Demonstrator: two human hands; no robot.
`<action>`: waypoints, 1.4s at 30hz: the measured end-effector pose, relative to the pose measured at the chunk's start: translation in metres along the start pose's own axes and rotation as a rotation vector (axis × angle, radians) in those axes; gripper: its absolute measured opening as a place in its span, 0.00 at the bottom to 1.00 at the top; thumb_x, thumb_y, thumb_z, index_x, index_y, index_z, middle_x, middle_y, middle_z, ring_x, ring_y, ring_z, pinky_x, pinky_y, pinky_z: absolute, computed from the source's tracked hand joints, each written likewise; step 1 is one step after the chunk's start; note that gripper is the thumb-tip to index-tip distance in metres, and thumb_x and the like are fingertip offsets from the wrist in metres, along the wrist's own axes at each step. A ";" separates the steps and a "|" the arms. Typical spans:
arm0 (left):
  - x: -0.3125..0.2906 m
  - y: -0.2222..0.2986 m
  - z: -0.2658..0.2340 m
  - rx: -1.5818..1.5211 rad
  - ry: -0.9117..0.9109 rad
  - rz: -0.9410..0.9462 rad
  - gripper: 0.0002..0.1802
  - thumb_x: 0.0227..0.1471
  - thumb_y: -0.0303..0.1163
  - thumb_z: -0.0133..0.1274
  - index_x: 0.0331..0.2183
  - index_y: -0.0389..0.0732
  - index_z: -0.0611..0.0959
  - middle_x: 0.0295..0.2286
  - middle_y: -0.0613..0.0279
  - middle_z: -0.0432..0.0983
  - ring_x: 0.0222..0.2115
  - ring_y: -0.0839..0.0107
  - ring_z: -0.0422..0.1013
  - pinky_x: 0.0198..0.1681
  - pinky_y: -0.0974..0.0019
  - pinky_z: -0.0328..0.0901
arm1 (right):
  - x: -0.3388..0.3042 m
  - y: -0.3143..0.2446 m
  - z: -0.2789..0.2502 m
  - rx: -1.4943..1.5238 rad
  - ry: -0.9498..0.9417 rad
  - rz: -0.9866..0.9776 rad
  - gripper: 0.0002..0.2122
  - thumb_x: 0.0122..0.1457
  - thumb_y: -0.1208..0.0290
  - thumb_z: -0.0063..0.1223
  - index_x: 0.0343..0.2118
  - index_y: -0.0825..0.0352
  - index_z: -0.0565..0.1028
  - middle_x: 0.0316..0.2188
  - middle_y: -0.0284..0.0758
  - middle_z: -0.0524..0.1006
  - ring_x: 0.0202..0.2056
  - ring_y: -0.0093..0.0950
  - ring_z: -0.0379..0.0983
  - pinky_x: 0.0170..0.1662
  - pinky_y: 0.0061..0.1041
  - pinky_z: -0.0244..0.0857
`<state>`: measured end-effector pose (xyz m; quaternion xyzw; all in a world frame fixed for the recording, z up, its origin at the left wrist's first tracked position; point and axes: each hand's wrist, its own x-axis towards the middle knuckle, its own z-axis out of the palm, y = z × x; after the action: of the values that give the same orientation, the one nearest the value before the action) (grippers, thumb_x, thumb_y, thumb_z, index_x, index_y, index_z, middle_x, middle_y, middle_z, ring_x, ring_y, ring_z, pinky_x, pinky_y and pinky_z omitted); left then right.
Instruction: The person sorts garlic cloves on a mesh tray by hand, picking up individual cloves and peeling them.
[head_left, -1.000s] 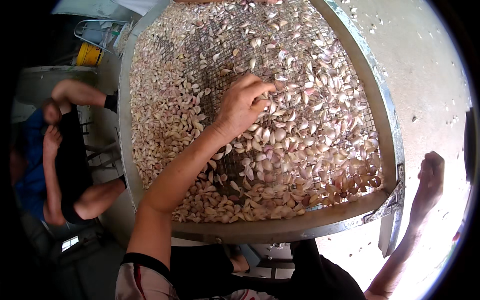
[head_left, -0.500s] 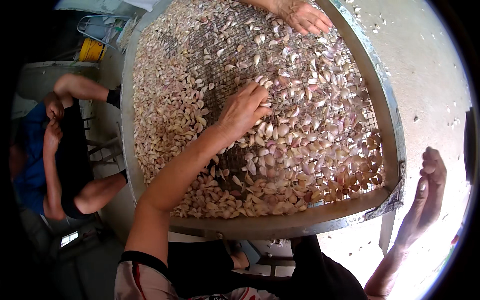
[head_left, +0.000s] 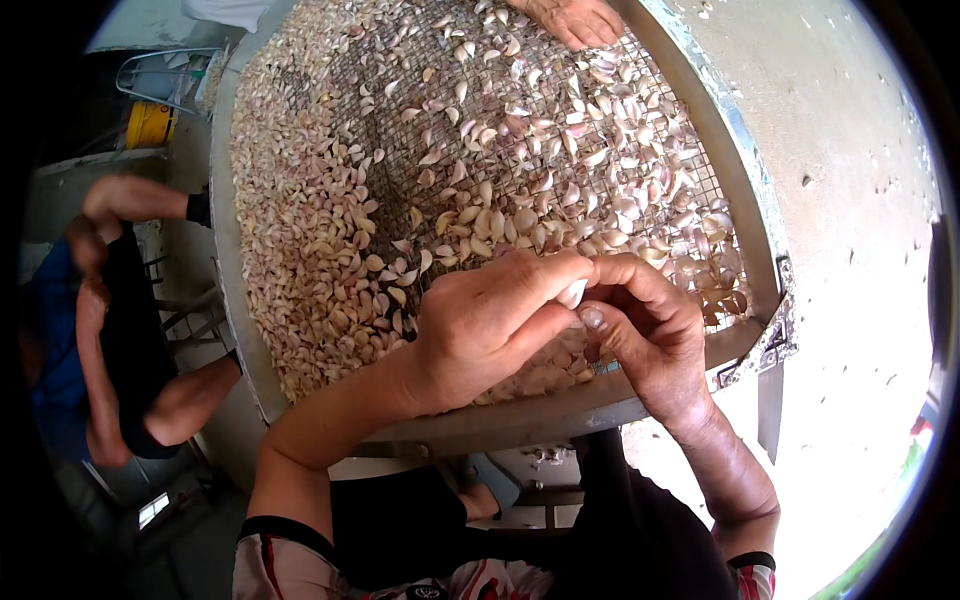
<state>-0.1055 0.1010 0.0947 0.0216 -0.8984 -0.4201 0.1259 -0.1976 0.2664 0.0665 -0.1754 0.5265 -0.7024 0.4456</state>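
Observation:
My left hand [head_left: 480,325] and my right hand [head_left: 655,335] meet over the near edge of a wire-mesh tray [head_left: 745,175]. A pale garlic clove [head_left: 572,292] shows between my left thumb and index finger, so that hand is closed on it. Right beside it, the thumb and fingers of my right hand are curled inward, and what lies inside them is hidden. Loose garlic cloves [head_left: 300,250] cover the mesh, dense along the left and more scattered toward the middle and right. Several cloves under my hands are partly covered.
Another person's hand [head_left: 580,22] rests on the cloves at the far edge. Beyond the left rim sits a person in blue [head_left: 60,320], hands together. A yellow bucket [head_left: 150,125] stands at the far left. Bits of debris dot the pale floor [head_left: 840,200] to the right.
My left hand has left the cloves mid-tray and come nearer. My right hand has moved in from beyond the right rim to meet it. The view has shifted slightly.

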 end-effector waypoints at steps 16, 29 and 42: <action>0.014 0.005 -0.001 0.024 -0.161 0.101 0.20 0.41 0.18 0.62 0.40 0.36 0.81 0.28 0.54 0.80 0.26 0.66 0.79 0.27 0.67 0.72 | -0.002 0.009 0.001 -0.194 0.076 -0.075 0.08 0.51 0.87 0.46 0.34 0.72 0.73 0.28 0.32 0.76 0.29 0.16 0.72 0.32 0.18 0.67; -0.015 -0.006 0.014 -0.537 -0.143 -0.115 0.14 0.48 0.15 0.52 0.40 0.33 0.75 0.26 0.63 0.76 0.22 0.77 0.73 0.23 0.73 0.68 | -0.004 0.007 0.000 -0.465 0.012 -0.108 0.09 0.48 0.88 0.35 0.29 0.70 0.69 0.21 0.35 0.69 0.23 0.21 0.67 0.27 0.24 0.62; -0.031 -0.138 -0.041 -0.536 0.255 -0.628 0.09 0.61 0.28 0.45 0.37 0.32 0.75 0.27 0.54 0.76 0.21 0.71 0.73 0.22 0.69 0.69 | -0.023 -0.024 -0.021 0.369 0.110 0.143 0.08 0.62 0.77 0.48 0.43 0.73 0.71 0.34 0.40 0.75 0.25 0.21 0.73 0.27 0.20 0.72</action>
<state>-0.0753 -0.0141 0.0088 0.3122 -0.6847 -0.6504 0.1033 -0.2108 0.2986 0.0850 -0.0142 0.4238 -0.7620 0.4896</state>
